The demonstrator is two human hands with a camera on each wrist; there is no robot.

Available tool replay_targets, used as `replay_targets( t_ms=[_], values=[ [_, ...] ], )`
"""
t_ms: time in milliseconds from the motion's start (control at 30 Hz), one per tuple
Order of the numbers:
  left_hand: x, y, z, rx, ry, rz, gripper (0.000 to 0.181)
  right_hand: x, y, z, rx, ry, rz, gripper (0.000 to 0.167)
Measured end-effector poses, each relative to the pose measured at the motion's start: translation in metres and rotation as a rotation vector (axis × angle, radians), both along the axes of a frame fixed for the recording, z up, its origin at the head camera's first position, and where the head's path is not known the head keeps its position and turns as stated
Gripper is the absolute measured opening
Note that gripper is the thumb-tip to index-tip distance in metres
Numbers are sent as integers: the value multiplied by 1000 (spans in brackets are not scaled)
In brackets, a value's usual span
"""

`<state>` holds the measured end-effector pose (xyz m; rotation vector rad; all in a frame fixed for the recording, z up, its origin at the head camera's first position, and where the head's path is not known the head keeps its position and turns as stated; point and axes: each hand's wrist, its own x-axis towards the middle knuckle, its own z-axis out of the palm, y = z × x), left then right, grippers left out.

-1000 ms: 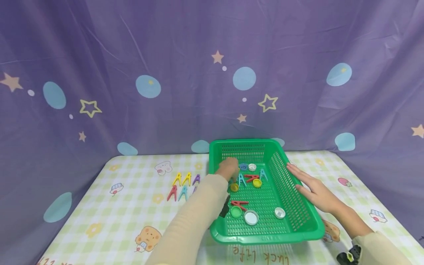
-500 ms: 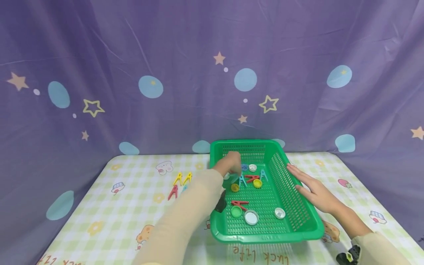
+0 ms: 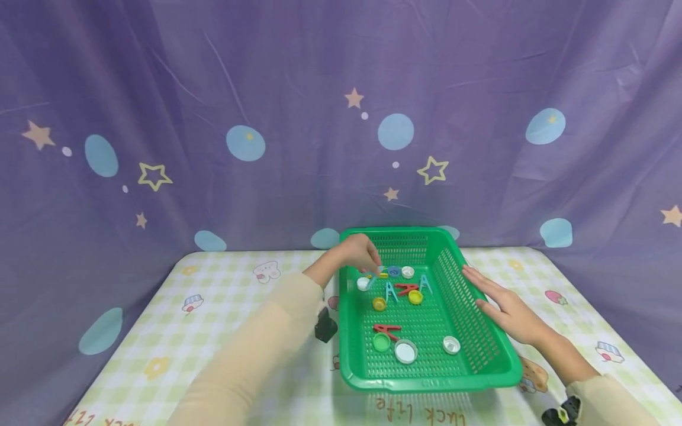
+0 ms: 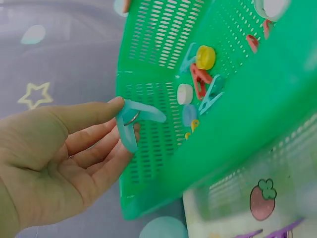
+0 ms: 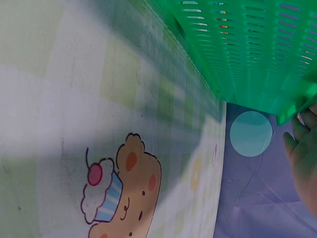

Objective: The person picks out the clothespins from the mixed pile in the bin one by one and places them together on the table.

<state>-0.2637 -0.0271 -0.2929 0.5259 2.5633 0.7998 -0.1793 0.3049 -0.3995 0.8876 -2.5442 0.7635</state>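
Starry curtain (image 3: 298,118) backing table (image 3: 133,355), L hand (image 3: 356,251) is pulling up & left w/ blue clip (image 4: 147,110) pinched, so it's off basket (image 3: 428,384) floor, R hand (image 3: 505,307) resting straight-fingered on rim (image 3: 510,343).

Clips (image 3: 386,328) and caps (image 3: 406,352) in basket (image 3: 431,384) on table (image 3: 213,319), before curtain (image 3: 298,160)

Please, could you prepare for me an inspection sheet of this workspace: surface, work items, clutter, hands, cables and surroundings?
Surface: table under a checked, printed tablecloth.
Work items: light blue clip, pinched at the far end of the green basket.
Clutter: round caps and red clips scattered in the basket; purple clips outside it, partly cut off in the left wrist view.
Hands: left hand pinches the light blue clip; right hand touches the basket's right rim.
Cables: nothing seen.
Surroundings: purple curtain with stars behind the table.
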Motion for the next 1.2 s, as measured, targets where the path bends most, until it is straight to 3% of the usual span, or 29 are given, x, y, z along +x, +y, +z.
replay_targets(
  t_ms=[233,400,500,700,933,1100,1200],
  values=[
    [5,-34,7,159,-100,19,23,0,-1,0,-4,6,2,55],
    [9,-61,5,200,-121,50,27,0,-1,0,-4,8,5,55],
    [13,-76,1,232,-131,105,27,0,-1,0,-2,6,3,56],
    [20,-104,-19,312,-154,174,36,1,-1,0,-1,-9,-5,55],
    [19,-140,-46,464,-174,207,43,0,0,0,-1,-8,-5,56],
    [13,-162,-60,519,-170,312,46,0,0,0,-4,-4,-1,55],
    [10,-173,-66,504,-167,364,47,0,0,0,-3,-10,-2,55]
  ],
)
